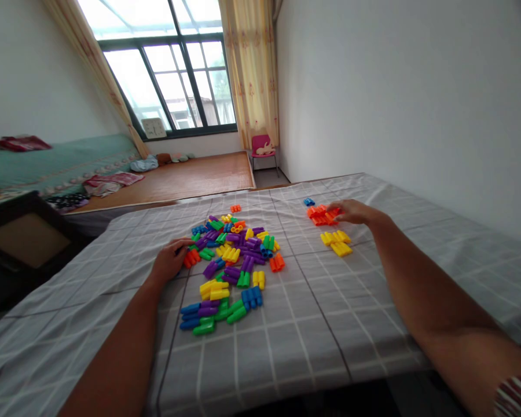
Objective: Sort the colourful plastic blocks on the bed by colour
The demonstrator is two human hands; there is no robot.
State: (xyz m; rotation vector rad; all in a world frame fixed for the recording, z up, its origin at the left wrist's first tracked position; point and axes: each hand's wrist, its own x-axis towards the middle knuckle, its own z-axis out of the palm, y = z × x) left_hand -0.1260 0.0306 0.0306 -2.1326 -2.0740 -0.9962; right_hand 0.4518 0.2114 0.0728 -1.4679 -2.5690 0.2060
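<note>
A mixed pile of purple, green, blue, yellow and orange plastic pieces (pixel 243 249) lies on the checked grey cloth. At its left edge is my left hand (pixel 172 259), next to orange pieces (pixel 191 258); its fingers are partly hidden and small, so what they hold is unclear. On the right, my right hand (pixel 349 212) touches the right end of an orange group (pixel 319 215), fingers closed round an orange piece. One blue piece (pixel 309 202) lies just behind that group, and a yellow group (pixel 336 242) lies in front of it.
The checked cloth (pixel 295 347) covers the table. A single orange piece (pixel 235 208) sits beyond the pile. Farther back are a low wooden platform (pixel 200 176), a pink chair (pixel 263 145) and a window. A dark cabinet (pixel 21 243) stands at the left, a white wall at the right.
</note>
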